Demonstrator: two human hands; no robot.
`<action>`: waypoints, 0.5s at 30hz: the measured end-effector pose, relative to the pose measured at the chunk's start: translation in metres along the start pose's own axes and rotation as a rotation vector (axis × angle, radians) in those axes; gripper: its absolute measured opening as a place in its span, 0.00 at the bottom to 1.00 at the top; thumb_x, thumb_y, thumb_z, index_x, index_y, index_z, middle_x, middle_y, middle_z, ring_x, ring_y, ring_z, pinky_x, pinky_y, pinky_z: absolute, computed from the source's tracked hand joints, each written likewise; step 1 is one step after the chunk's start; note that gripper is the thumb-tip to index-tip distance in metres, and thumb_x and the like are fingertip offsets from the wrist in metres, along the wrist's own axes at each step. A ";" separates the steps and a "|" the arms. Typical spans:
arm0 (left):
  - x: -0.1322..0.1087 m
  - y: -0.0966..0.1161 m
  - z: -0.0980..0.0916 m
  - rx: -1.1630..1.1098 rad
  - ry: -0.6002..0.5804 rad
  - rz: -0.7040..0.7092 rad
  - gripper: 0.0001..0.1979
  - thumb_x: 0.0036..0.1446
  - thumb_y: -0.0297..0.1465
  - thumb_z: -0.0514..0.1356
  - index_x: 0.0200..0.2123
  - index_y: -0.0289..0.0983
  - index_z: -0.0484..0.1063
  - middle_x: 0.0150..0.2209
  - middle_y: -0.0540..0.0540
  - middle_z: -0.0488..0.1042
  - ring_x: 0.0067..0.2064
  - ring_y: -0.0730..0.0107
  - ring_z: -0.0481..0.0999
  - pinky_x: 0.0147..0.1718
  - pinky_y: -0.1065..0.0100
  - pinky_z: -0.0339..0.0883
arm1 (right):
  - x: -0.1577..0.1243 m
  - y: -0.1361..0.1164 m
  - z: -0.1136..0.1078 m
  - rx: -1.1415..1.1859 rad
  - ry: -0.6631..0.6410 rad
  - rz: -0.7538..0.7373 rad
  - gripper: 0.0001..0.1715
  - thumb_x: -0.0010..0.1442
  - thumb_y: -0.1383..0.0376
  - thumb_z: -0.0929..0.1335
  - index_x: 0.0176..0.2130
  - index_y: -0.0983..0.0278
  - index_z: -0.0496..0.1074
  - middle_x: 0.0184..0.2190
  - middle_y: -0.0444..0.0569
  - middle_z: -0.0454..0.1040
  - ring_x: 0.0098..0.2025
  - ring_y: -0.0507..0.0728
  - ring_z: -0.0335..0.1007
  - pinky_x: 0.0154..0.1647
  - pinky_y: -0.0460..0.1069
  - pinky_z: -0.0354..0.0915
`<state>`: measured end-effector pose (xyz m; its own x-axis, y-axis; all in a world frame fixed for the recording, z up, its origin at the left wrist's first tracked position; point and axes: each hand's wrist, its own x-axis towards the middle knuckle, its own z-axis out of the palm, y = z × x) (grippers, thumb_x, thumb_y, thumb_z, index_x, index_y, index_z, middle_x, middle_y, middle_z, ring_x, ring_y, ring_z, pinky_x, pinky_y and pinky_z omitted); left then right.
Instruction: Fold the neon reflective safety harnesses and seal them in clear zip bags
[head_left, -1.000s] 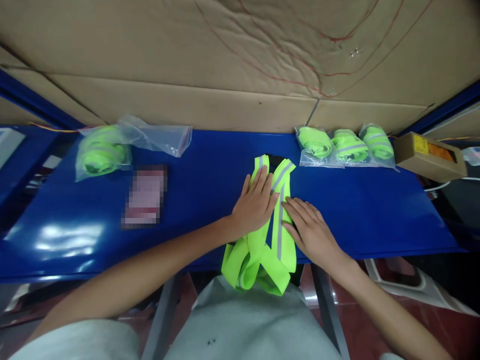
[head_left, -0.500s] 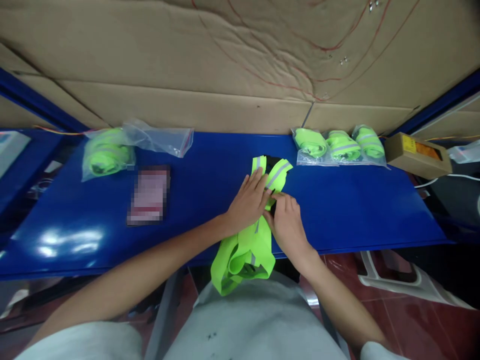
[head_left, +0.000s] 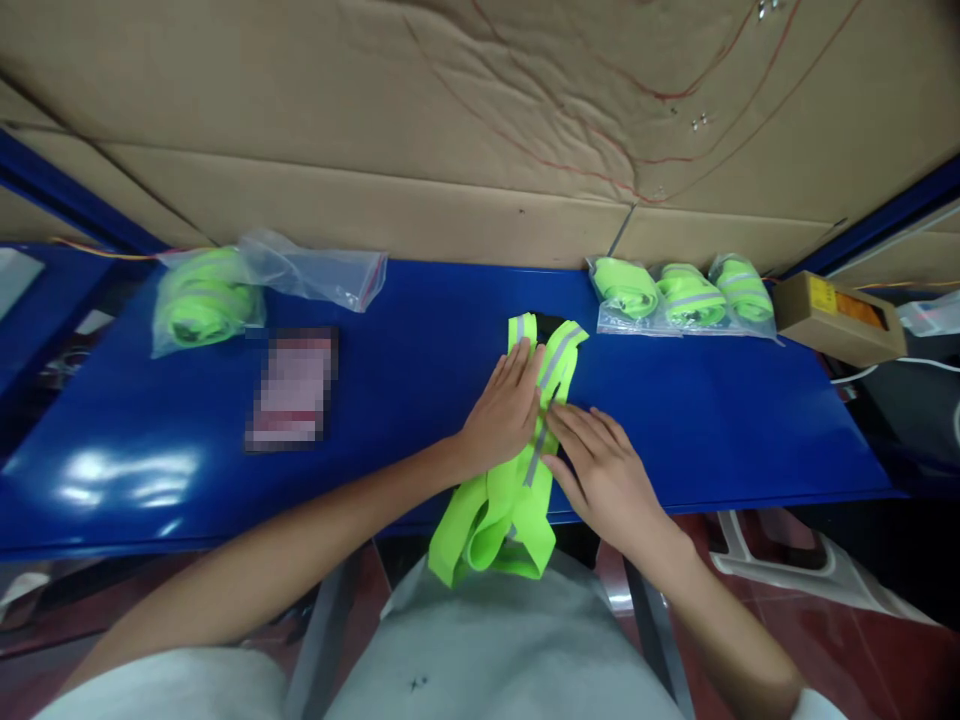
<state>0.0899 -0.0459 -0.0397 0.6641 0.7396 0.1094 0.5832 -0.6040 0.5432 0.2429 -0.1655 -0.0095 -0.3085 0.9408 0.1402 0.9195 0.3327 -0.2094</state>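
Note:
A neon green strap with grey reflective stripes (head_left: 559, 355) lies on the blue table (head_left: 420, 400) and hangs over its near edge into my lap. My left hand (head_left: 506, 410) lies flat on the strap with its fingers stretched out. Just to its right, my right hand (head_left: 600, 470) rests with fingers spread on the strap's right side and the table. Neither hand grips anything.
Three bagged green straps (head_left: 686, 295) lie at the back right beside a small cardboard box (head_left: 836, 315). A bagged green bundle (head_left: 206, 300) and an empty clear bag (head_left: 315, 275) lie at the back left. A blurred card (head_left: 289, 390) sits left of centre. Cardboard wall (head_left: 450, 130) behind.
My right hand pinched the strap half a second ago; now it lies flat with fingers spread. The hanging part of the strap has bunched more to the left.

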 end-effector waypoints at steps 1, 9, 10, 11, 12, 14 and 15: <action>0.000 -0.001 0.000 -0.008 0.008 0.003 0.30 0.74 0.34 0.37 0.74 0.29 0.40 0.76 0.31 0.38 0.77 0.58 0.33 0.74 0.47 0.40 | -0.004 0.001 -0.002 0.012 -0.003 -0.039 0.28 0.76 0.58 0.59 0.66 0.69 0.67 0.67 0.56 0.68 0.70 0.62 0.62 0.74 0.63 0.54; 0.000 -0.002 0.002 -0.135 0.082 -0.022 0.27 0.74 0.35 0.38 0.72 0.34 0.46 0.76 0.32 0.43 0.77 0.59 0.38 0.74 0.47 0.41 | -0.011 0.001 0.010 0.187 -0.109 -0.179 0.36 0.74 0.57 0.62 0.71 0.73 0.52 0.73 0.67 0.53 0.77 0.66 0.42 0.76 0.68 0.49; 0.000 -0.002 0.001 -0.144 0.089 -0.012 0.27 0.74 0.34 0.38 0.72 0.34 0.46 0.76 0.32 0.44 0.77 0.59 0.38 0.74 0.46 0.41 | -0.009 -0.001 0.012 0.220 -0.083 -0.151 0.31 0.74 0.59 0.61 0.68 0.73 0.56 0.71 0.68 0.55 0.77 0.65 0.43 0.76 0.67 0.50; -0.001 -0.001 0.002 -0.150 0.098 0.000 0.26 0.74 0.34 0.38 0.71 0.35 0.47 0.75 0.31 0.44 0.77 0.58 0.38 0.74 0.45 0.42 | -0.007 -0.003 0.013 0.250 -0.057 -0.121 0.24 0.74 0.62 0.60 0.63 0.72 0.61 0.69 0.69 0.59 0.76 0.65 0.45 0.76 0.66 0.51; -0.001 -0.001 0.002 -0.153 0.109 0.011 0.25 0.74 0.33 0.39 0.70 0.35 0.48 0.75 0.31 0.45 0.77 0.58 0.39 0.73 0.44 0.43 | -0.005 -0.004 0.013 0.274 -0.035 -0.095 0.17 0.73 0.65 0.59 0.57 0.70 0.65 0.66 0.68 0.62 0.75 0.64 0.49 0.75 0.66 0.52; -0.002 -0.002 0.002 -0.156 0.135 0.019 0.22 0.73 0.32 0.41 0.67 0.33 0.52 0.74 0.30 0.48 0.77 0.57 0.41 0.73 0.44 0.44 | -0.002 -0.005 0.013 0.296 -0.006 -0.076 0.10 0.71 0.71 0.58 0.47 0.67 0.66 0.59 0.66 0.68 0.72 0.63 0.57 0.75 0.64 0.54; -0.003 -0.002 0.003 -0.154 0.148 0.016 0.20 0.73 0.31 0.42 0.64 0.33 0.55 0.74 0.29 0.49 0.77 0.56 0.43 0.73 0.45 0.45 | -0.002 -0.003 0.012 0.296 -0.005 -0.080 0.10 0.70 0.73 0.58 0.44 0.66 0.66 0.57 0.65 0.69 0.71 0.63 0.59 0.76 0.64 0.53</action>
<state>0.0883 -0.0475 -0.0434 0.5904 0.7725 0.2339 0.4869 -0.5720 0.6601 0.2374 -0.1675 -0.0209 -0.3792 0.9109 0.1629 0.7812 0.4095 -0.4712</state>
